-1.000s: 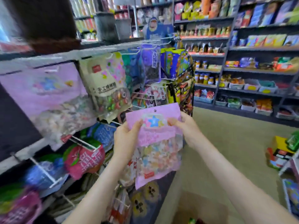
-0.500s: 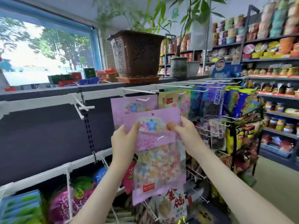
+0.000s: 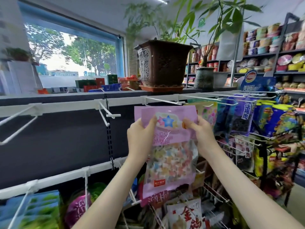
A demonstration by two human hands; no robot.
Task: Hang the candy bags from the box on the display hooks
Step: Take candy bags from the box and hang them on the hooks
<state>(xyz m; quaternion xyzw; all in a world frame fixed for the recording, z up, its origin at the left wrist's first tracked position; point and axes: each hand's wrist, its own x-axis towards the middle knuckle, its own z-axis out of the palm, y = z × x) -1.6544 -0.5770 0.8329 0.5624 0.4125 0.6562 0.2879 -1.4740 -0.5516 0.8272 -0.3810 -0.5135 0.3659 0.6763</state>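
Presently the pink star-candy bag [image 3: 170, 156] is pinched by its header in the fingers [image 3: 151, 123] of left hand [image 3: 140, 136] and right hand [image 3: 202, 133]. The white display hook [image 3: 162, 100] lies just above them, so raising and threading are likely called for next.

Left of centre, the bare hooks [image 3: 108, 113] and dark back panel [image 3: 66, 139] leave open room; hanging bags [image 3: 241, 118] crowd the right, seemingly touching, packets [image 3: 186, 214] below.

Your candy bag [image 3: 170, 162] is lilac-pink, printed with a blue star, pastel sweets showing through its clear panel, a red label below. White hooks [image 3: 113, 115] cross a black backboard [image 3: 57, 138]; the plant pot [image 3: 165, 63] is brown, lattice-carved.
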